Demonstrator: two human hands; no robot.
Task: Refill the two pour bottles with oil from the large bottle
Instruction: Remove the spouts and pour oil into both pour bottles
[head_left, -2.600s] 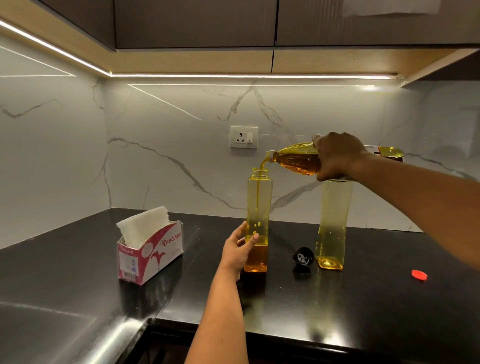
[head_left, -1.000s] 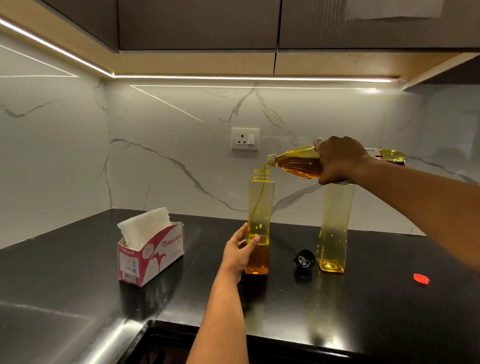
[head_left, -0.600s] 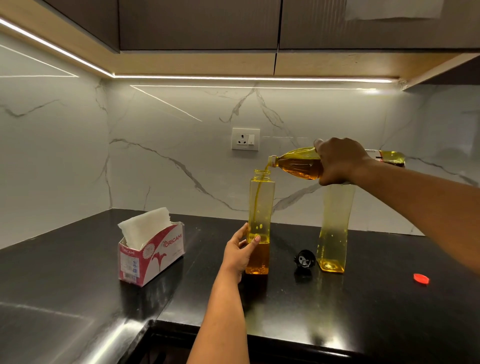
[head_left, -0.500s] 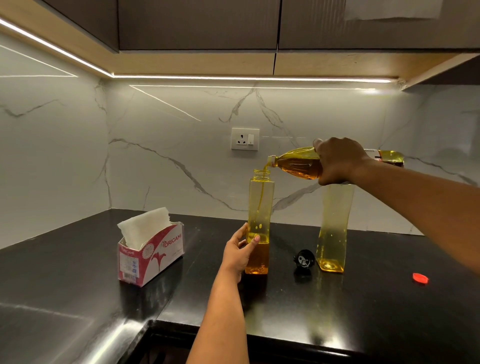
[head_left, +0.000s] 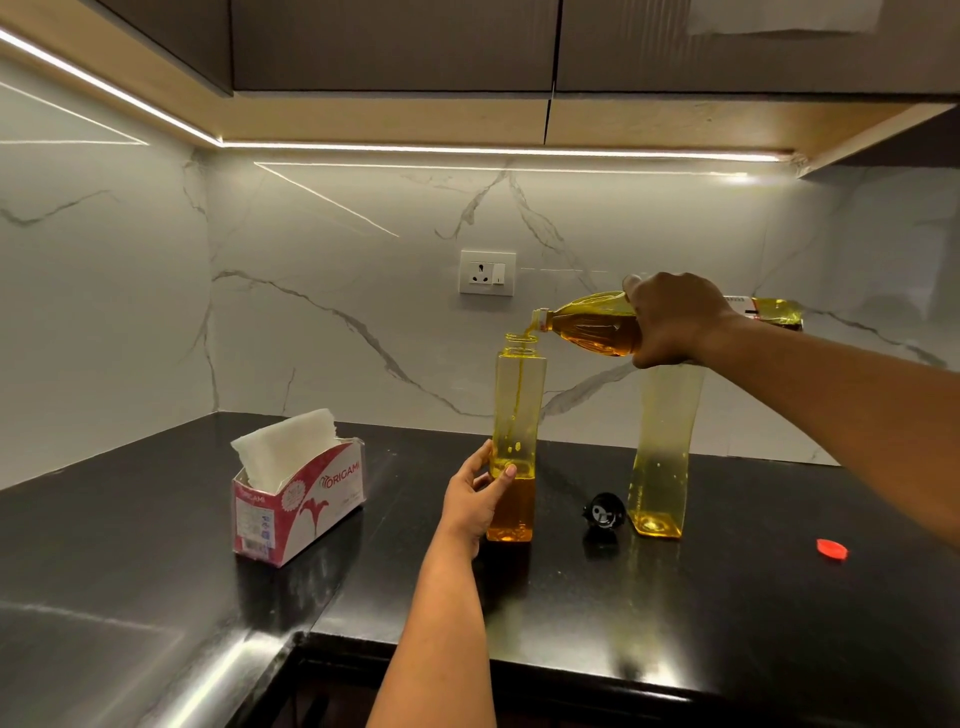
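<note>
Above the black table (head_left: 675, 613), the right hand (head_left: 670, 319) grips the large bottle (head_left: 597, 327) lying nearly level, mouth pointing left over the left pour bottle (head_left: 517, 415).
A thin oil stream falls into that upright bottle, which the left hand (head_left: 475, 499) holds low, fingers curled around it. The second pour bottle (head_left: 660, 452) stands upright behind the right wrist; a black cap (head_left: 602, 512) lies between them, a red cap (head_left: 831, 550) farther right, a tissue box (head_left: 298, 499) left.

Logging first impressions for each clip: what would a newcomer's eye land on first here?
The thin stream of oil falling from the tilted large bottle, gripped by the right hand, into the open pour bottle at centre. The left hand steadies that bottle low down. To its right stands the second pour bottle, nearly empty, with a black cap beside it on the dark counter.
</note>
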